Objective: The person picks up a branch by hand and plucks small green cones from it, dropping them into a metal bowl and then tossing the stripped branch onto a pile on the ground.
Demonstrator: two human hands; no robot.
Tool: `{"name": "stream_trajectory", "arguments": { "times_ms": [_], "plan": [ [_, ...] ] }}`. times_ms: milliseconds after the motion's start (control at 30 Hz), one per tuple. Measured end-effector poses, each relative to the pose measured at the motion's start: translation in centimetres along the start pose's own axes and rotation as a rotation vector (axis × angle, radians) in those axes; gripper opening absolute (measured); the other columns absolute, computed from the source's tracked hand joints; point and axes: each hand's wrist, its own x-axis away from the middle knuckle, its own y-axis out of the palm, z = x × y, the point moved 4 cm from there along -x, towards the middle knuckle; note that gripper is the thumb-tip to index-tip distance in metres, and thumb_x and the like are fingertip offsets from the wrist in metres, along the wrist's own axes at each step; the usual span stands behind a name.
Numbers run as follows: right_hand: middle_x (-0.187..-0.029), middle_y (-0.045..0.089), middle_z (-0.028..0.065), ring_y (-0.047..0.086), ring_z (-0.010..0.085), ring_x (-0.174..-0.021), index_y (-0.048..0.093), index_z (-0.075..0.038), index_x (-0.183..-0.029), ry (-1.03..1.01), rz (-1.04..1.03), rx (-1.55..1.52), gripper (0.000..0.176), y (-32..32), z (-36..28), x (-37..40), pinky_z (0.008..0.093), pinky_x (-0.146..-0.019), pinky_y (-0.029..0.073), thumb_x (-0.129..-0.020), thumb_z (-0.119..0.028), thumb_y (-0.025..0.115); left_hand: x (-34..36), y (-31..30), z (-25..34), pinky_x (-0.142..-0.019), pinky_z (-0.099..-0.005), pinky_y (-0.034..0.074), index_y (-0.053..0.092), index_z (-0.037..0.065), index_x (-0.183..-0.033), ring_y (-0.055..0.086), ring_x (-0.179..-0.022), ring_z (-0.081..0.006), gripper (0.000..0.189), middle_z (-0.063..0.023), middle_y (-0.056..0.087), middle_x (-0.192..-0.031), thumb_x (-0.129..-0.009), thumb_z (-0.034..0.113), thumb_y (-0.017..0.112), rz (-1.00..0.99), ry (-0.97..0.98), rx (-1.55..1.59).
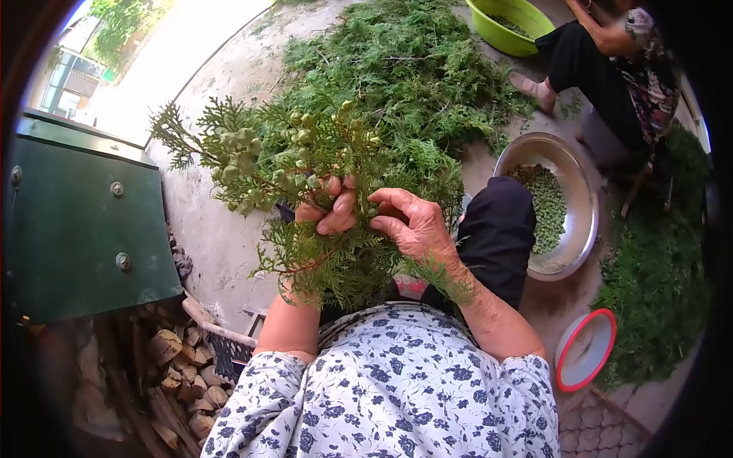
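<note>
In front of my chest, my left hand (336,210) is closed around the stems of a leafy conifer branch (328,267). Clusters of pale green cones (240,156) hang on the branch, mostly above and to the left of that hand. My right hand (416,225) is beside it, thumb and fingers drawn together in a pinch at the foliage. What lies between those fingertips, if anything, is too small to make out. To the right of my knee, a metal basin (588,206) holds many picked green cones (546,206).
A large heap of cut green branches (382,69) covers the floor ahead. At the upper right a person (611,76) sits by a yellow-green basin (489,34). A red-rimmed bowl (611,336) lies at right. Left are a dark green metal box (84,221) and split firewood (183,366).
</note>
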Motion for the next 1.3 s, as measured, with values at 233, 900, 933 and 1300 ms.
{"name": "stream_trajectory", "arguments": {
  "times_ms": [233, 900, 933, 1300],
  "plan": [
    [-0.076, 0.063, 0.0039, 0.06, 0.0098, -0.07, 0.062, -0.001, -0.089, -0.003, 0.115, -0.021, 0.014, 0.9, 0.5, 0.7, 0.0232, -0.063, 0.048, -0.077, -0.004, 0.067, -0.2, 0.0, -0.5, -0.04, -0.0205, 0.025, 0.049, -0.002, -0.106, 0.036, -0.039, -0.0018, 0.03, -0.0011, 0.055, -0.071, -0.093, 0.025, 0.048, 0.01, 0.06, 0.024],
    [-0.071, 0.056, -0.0036, 0.047, 0.0025, -0.056, 0.06, -0.002, -0.104, 0.301, -0.075, -0.466, 0.022, -0.3, 2.1, -1.3, 0.0178, -0.048, 0.038, -0.087, -0.016, 0.06, 1.0, -0.5, -1.0, -0.038, -0.0233, 0.023, 0.05, 0.005, -0.112, 0.032, -0.035, -0.0057, 0.027, 0.0002, 0.053, -0.059, -0.095, 0.025, 0.042, -0.135, -0.074, 0.019],
    [-0.071, 0.057, -0.0009, 0.051, 0.0054, -0.059, 0.063, -0.001, -0.093, 0.233, -0.039, -0.429, 0.013, -0.2, 2.0, -1.4, 0.0201, -0.054, 0.043, -0.083, -0.01, 0.06, 1.1, -0.4, -0.9, -0.038, -0.0261, 0.022, 0.05, 0.004, -0.108, 0.032, -0.033, -0.0089, 0.023, -0.0019, 0.049, -0.053, -0.095, 0.021, 0.042, -0.048, -0.078, -0.003],
    [-0.07, 0.056, 0.0015, 0.049, 0.0087, -0.055, 0.06, 0.0, -0.088, 0.442, 0.213, -0.928, 0.011, -0.4, 4.0, -0.1, 0.021, -0.047, 0.036, -0.082, -0.009, 0.064, 0.6, -0.6, -1.5, -0.038, -0.0255, 0.024, 0.05, 0.004, -0.103, 0.036, -0.035, -0.0072, 0.022, -0.0027, 0.055, -0.065, -0.096, 0.022, 0.04, 0.062, -0.043, 0.013]
  ]
}}
